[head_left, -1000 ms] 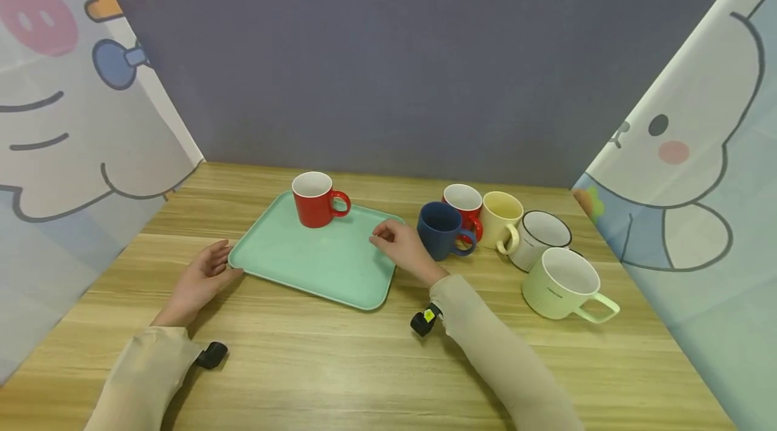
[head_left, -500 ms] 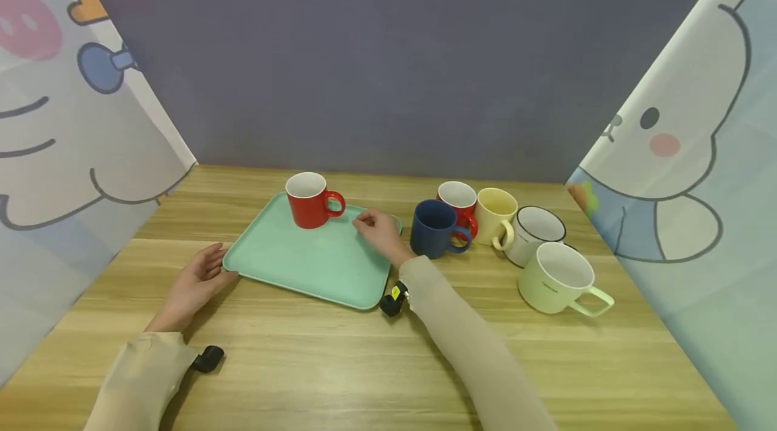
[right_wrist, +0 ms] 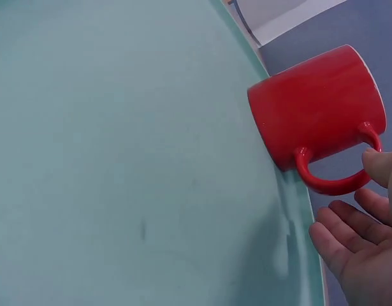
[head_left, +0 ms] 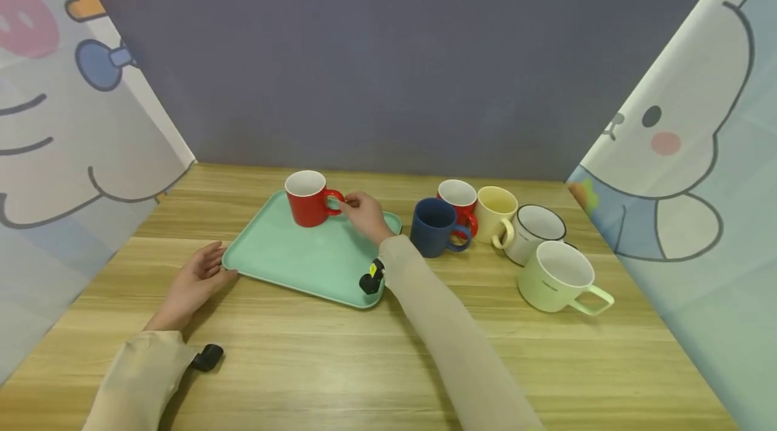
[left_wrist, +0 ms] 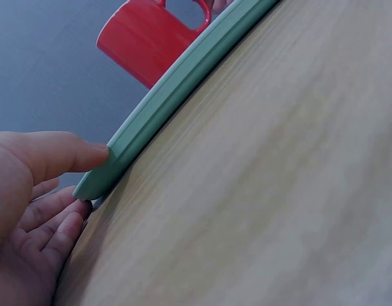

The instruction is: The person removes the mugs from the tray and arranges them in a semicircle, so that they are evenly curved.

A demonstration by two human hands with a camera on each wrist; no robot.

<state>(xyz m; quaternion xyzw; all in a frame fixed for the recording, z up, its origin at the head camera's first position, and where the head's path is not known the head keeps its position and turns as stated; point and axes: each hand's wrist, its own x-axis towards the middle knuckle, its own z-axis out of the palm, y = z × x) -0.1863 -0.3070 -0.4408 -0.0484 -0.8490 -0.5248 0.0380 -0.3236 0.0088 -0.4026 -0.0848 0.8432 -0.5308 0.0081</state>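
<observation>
A red mug point(head_left: 307, 199) with a white inside stands upright near the back left of the mint-green tray point(head_left: 291, 262). My right hand point(head_left: 366, 215) is at its handle. In the right wrist view the thumb overlaps the handle point(right_wrist: 333, 185), while the other fingers lie loosely spread beside it; whether the thumb presses on it I cannot tell. My left hand point(head_left: 193, 282) is at the tray's front left corner. In the left wrist view its thumb point(left_wrist: 74, 155) touches the tray rim, and the relaxed fingers lie beside and below the corner.
Right of the tray stand a dark blue mug point(head_left: 432, 228), a second red mug point(head_left: 455, 195), a yellow mug point(head_left: 494, 212), a white mug with a dark rim point(head_left: 534, 235) and a pale green mug point(head_left: 555, 279). A grey panel point(head_left: 388, 67) rises behind the wooden table point(head_left: 291, 363).
My right hand has moved left and away from me across the tray, up to the red mug's handle. The left hand stays at the tray corner, and the mugs stay put.
</observation>
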